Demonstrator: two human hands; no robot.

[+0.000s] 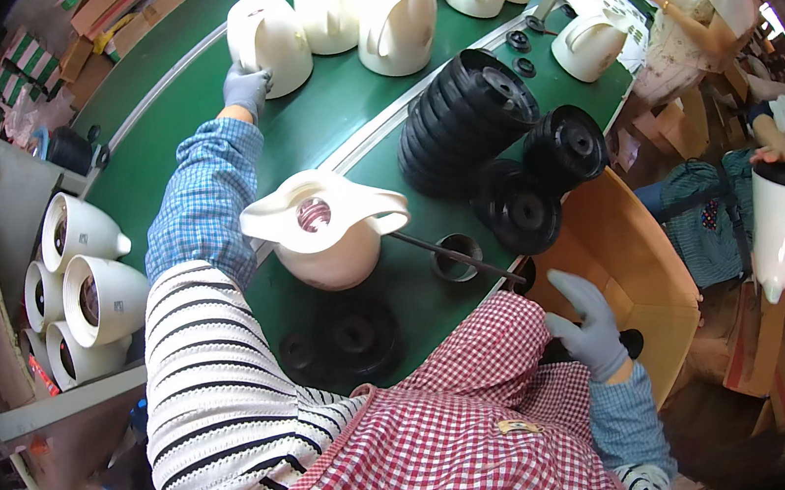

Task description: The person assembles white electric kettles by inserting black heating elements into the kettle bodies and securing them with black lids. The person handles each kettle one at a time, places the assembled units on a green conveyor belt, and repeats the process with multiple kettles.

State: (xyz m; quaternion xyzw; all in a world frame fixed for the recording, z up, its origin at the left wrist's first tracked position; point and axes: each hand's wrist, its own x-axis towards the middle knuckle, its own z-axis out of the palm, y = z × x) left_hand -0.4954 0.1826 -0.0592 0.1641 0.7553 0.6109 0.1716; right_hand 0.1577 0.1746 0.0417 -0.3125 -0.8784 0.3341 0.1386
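My left hand (247, 89), in a grey glove, reaches across the green work surface (303, 134) and touches the handle side of a white jug body (270, 42); how firmly its fingers close there cannot be told. My right hand (588, 327), gloved too, is by the red checked apron with thumb and fingers apart, holding nothing. Between the hands stands a white jug body with spout and handle (334, 253), its top opening showing a shiny inside. Beside it lie a dark rod (449, 251) and a short dark ring (457, 257). Black round bases (352, 336) rest near the apron.
Stacked black bases (462, 124) stand right of centre, above an open cardboard box (633, 265). Several white jug bodies (401, 28) line the far side; others lie on their sides at left (102, 298). A metal rail (364, 141) crosses the surface. Two co-workers (697, 19) handle jugs at right.
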